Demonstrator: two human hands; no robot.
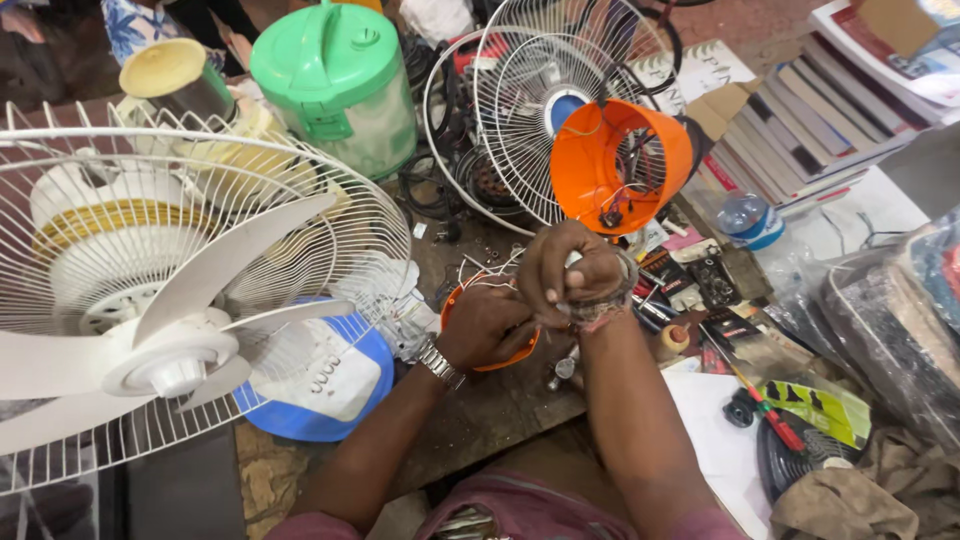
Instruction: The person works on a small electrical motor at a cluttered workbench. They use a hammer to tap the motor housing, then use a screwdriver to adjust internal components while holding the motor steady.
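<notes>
At the frame's centre, the left hand grips an orange cover low on the surface, while the right hand pinches thin white wires just above it. The work probably goes best with the cover held steady and the wires kept taut and untangled, clear of the orange housing above.

left hand: fingers curled, seemingly gripping | right hand: fingers bent, pinching above it | hands touching
</notes>
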